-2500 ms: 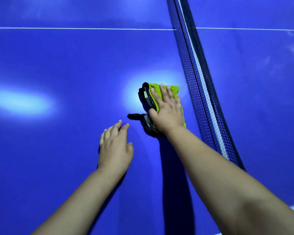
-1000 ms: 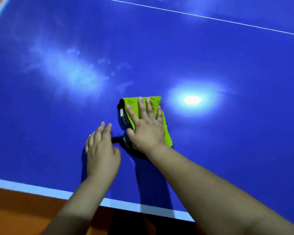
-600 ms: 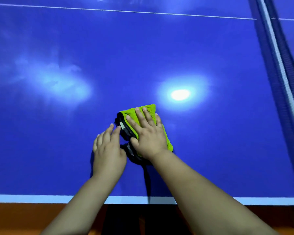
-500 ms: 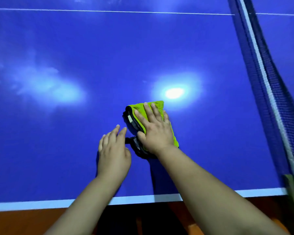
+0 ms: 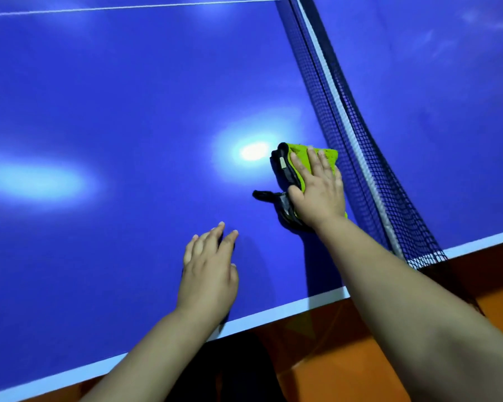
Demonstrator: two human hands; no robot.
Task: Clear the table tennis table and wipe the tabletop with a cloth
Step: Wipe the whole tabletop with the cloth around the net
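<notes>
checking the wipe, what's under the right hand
The right hand presses flat on a folded green-and-black cloth lying on the blue tabletop. The surface beneath the cloth is hidden.

Both arms outstretched; R hand (image 5: 317, 192) flat, fingers straight; L hand (image 5: 208, 271) palm-down, prob. flat too.

The table tennis tabletop (image 5: 128, 97) is deep blue with white lines. The cloth (image 5: 301, 152) is lime green (black along its left edge). The net (image 5: 360, 169) is dark grid mesh, white-banded; the floor (image 5: 331, 343) is orange.
</notes>
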